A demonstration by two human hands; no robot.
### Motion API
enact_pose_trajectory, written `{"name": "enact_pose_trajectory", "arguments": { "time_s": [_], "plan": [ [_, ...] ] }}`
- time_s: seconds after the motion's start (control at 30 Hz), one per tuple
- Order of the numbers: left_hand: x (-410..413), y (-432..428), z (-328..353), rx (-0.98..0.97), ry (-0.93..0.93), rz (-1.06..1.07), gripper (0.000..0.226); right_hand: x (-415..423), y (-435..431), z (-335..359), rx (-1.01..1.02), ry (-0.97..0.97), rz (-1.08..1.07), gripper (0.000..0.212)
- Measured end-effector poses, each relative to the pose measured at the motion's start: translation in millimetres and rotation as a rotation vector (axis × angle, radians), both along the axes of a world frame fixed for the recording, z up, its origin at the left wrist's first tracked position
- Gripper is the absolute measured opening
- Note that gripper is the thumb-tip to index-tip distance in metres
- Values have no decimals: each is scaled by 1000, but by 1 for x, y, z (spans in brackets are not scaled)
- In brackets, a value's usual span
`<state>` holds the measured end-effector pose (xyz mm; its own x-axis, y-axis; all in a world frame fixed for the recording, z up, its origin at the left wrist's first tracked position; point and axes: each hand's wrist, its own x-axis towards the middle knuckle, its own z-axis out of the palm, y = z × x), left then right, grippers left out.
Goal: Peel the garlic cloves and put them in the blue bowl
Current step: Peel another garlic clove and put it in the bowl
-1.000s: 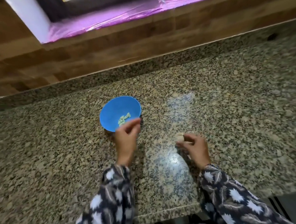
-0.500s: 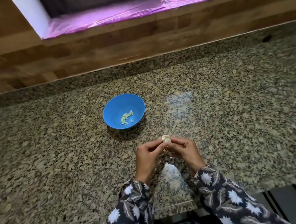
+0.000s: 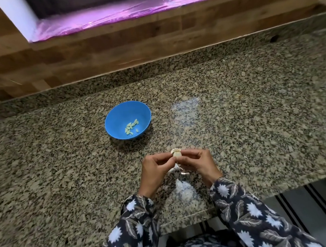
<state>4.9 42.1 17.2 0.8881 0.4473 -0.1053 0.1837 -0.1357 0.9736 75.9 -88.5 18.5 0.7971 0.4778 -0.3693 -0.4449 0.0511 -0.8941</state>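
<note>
A blue bowl (image 3: 127, 120) stands on the speckled granite counter (image 3: 244, 117), with several peeled garlic cloves (image 3: 131, 127) lying in its bottom. In front of it, close to the counter's near edge, my left hand (image 3: 155, 170) and my right hand (image 3: 196, 162) meet just above the counter. Both pinch one pale piece of garlic (image 3: 176, 153) between thumbs and fingertips. Thin papery skin hangs below the garlic between the hands.
A few scraps of garlic skin (image 3: 184, 173) lie on the counter under my hands. A wooden wall panel (image 3: 114, 49) rises behind the counter, with a purple-lit window sill (image 3: 123, 12) above it. The counter's front edge runs just below my wrists.
My left hand drew back from over the blue bowl and joined my right hand at the garlic. Both hands now hold it together, slightly farther right than half a second ago.
</note>
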Motion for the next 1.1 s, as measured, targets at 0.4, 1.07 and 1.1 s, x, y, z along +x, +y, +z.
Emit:
{"name": "enact_pose_trajectory", "arguments": {
  "time_s": [0.4, 1.07, 1.1],
  "plan": [
    [-1, -16, -8, 442, 29, 97, 10, -11, 4, -12, 21, -19, -56, 19],
    [7, -20, -16, -125, 93, 82, 13, 2, -6, -16, -40, -11, 19, 17],
    [8, -21, -16, -146, 93, 74, 13, 3, -8, -16, -62, -29, 9, 19]
  ]
}}
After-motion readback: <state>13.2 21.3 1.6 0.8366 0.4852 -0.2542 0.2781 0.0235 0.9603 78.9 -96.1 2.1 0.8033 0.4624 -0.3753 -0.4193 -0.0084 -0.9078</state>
